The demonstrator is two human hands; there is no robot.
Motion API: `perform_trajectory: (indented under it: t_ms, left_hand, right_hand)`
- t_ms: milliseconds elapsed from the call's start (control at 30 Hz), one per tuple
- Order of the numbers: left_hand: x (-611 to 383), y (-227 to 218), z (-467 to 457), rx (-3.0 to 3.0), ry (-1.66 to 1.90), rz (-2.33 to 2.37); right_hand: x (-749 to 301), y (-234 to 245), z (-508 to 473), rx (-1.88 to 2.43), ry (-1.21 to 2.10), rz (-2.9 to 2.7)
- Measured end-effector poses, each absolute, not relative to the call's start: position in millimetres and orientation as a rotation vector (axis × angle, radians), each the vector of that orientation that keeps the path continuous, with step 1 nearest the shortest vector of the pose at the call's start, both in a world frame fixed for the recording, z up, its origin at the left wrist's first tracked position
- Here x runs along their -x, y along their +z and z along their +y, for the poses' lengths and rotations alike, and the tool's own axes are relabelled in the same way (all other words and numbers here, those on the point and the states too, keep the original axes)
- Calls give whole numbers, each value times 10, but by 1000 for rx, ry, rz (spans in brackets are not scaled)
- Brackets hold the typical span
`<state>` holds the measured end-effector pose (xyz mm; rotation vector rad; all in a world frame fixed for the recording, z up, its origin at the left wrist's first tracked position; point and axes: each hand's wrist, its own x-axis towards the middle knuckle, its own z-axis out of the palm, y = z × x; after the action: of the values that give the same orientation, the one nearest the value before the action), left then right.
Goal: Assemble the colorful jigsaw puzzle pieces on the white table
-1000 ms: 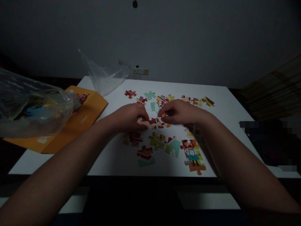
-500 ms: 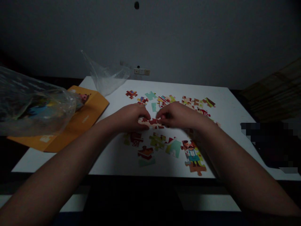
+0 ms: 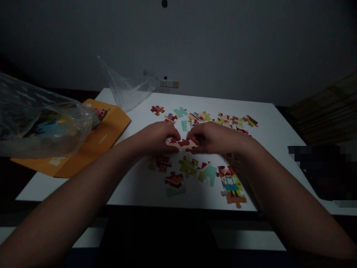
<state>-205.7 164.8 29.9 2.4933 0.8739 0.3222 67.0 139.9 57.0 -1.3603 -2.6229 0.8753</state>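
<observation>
My left hand [image 3: 156,138] and my right hand [image 3: 214,137] meet at the middle of the white table [image 3: 134,186]. Between their fingertips lies a red-and-cream strip of joined puzzle pieces [image 3: 182,144], pressed flat on the table; both hands grip its ends. Loose coloured pieces [image 3: 189,166] lie just in front of the hands, and a joined part with a figure [image 3: 230,184] sits at the front right. More loose pieces [image 3: 223,120] are spread behind the hands.
An orange folder [image 3: 95,143] lies at the left with a clear plastic bag [image 3: 41,119] over it. Another clear bag [image 3: 126,91] stands at the back left corner. A dark blurred object [image 3: 320,171] sits at the right edge. The room is dim.
My right hand has slid left along the red-and-cream strip, closing toward the left hand. The view has shifted slightly; the other pieces lie as before.
</observation>
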Motion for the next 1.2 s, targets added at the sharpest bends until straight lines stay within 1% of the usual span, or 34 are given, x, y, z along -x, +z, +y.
perform_trajectory:
  t_ms: [233, 367, 433, 500, 633, 667, 733, 900, 1200]
  left_hand:
    - [2051, 258, 1665, -2474, 333, 872]
    - [2052, 269, 1662, -2511, 315, 856]
    - [2054, 282, 1658, -2572, 301, 847]
    - [2048, 288, 1648, -2621, 325, 800]
    - [1990, 233, 1599, -2643, 417, 667]
    - [1970, 202, 1583, -2657, 422, 654]
    - [1933, 129, 1555, -2714, 391, 646]
    - [1894, 7, 1521, -2783, 382, 633]
    - [1841, 0, 1464, -2851, 375, 585]
  right_hand:
    - [-677, 484, 1440, 1403, 909, -2534]
    - [-697, 498, 1453, 1289, 887, -2596]
    - [-760, 521, 1501, 1284, 835, -2534]
    - [-891, 537, 1584, 1437, 657, -2354]
    - [-1333, 533, 1761, 1897, 93, -2004]
    - [-1453, 525, 1787, 1998, 1, -1974]
    - [-1654, 502, 1814, 2166, -76, -1969]
    - [-1785, 452, 1834, 2398, -7, -1989]
    - [-1776, 488, 1823, 2261, 171, -2027]
